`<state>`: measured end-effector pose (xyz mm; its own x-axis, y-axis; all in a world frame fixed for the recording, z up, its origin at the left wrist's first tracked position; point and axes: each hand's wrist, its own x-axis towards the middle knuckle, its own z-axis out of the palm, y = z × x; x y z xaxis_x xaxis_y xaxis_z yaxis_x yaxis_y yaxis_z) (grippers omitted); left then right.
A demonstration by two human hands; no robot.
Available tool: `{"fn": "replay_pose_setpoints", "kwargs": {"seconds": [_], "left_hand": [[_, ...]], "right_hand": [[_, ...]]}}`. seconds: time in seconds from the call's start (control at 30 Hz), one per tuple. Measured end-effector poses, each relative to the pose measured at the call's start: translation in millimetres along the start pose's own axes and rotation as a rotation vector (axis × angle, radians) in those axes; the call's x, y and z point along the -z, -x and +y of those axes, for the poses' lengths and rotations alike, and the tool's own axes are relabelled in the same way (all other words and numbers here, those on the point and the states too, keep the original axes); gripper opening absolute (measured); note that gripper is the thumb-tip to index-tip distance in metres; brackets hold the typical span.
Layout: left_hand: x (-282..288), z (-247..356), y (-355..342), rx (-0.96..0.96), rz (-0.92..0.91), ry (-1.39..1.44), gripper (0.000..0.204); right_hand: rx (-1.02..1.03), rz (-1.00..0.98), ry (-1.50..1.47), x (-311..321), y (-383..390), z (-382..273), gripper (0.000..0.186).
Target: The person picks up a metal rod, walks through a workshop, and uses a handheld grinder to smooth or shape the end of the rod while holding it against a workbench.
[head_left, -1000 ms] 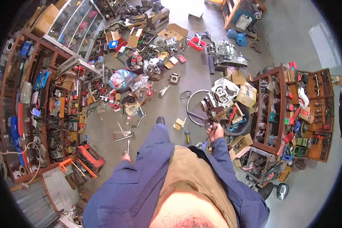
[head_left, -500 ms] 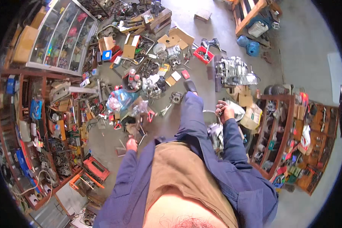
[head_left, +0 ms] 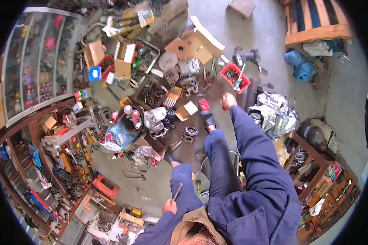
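My left hand (head_left: 169, 206) is closed around a slender metal rod-like tool (head_left: 178, 192), held up beside my left leg; its exact kind is unclear. My right arm stretches forward, and my right hand (head_left: 229, 101) hangs over the floor just short of a red bin (head_left: 245, 87) of small metal parts. A long-handled metal tool (head_left: 240, 75) lies across that bin. The fingers of my right hand are turned downward and partly hidden. To its right stands a large silver engine (head_left: 276, 116). A small red box (head_left: 204, 105) lies left of it, by my shoe.
Cast metal engine parts (head_left: 189, 134), a blue plastic bag (head_left: 120, 136) and cardboard boxes (head_left: 186, 110) crowd the floor at left. A glass display cabinet (head_left: 39, 61) stands far left; wooden shelves (head_left: 314, 171) stand at right. A wooden pallet (head_left: 316, 36) is at the far right.
My body has moved forward and turned, and the scene has shifted in view. My right hand has moved from beside the engine parts toward the red bin. The rod-like tool now shows clearly in my left hand.
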<state>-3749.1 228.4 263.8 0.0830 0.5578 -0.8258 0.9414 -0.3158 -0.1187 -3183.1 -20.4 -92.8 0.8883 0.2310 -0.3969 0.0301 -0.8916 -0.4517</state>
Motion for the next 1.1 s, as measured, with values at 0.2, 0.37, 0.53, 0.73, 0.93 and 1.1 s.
{"fn": "replay_pose_setpoints", "kwargs": {"seconds": [0.2,0.37,0.53,0.73,0.93,1.1], "left_hand": [[-49.6,40.5,0.0,0.101,-0.029,0.022,0.03],[-88.9,18.6,-5.5,0.108,-0.059,0.003,0.031],[-117.9,-6.9,2.8,0.159,-0.158,-0.073,0.034],[-139.8,-20.1,5.8,0.21,-0.183,-0.053,0.037],[-145.3,-38.6,12.0,0.218,-0.229,-0.08,0.04],[-145.2,-48.3,12.1,0.186,-0.195,-0.111,0.04]], "right_hand": [[-0.208,-0.193,-0.077,-86.8,-165.5,-10.4,0.048],[-0.367,-0.258,-0.161,-112.6,-243.7,-42.2,0.094],[-0.42,-0.224,-0.049,-144.4,-279.8,-76.4,0.093],[-0.317,-0.16,-0.054,-157.1,-297.0,-65.6,0.083],[-0.228,-0.078,-0.076,-135.4,-314.0,-54.6,0.079],[-0.212,0.118,-0.145,-113.3,-360.8,-49.1,0.074]]}}
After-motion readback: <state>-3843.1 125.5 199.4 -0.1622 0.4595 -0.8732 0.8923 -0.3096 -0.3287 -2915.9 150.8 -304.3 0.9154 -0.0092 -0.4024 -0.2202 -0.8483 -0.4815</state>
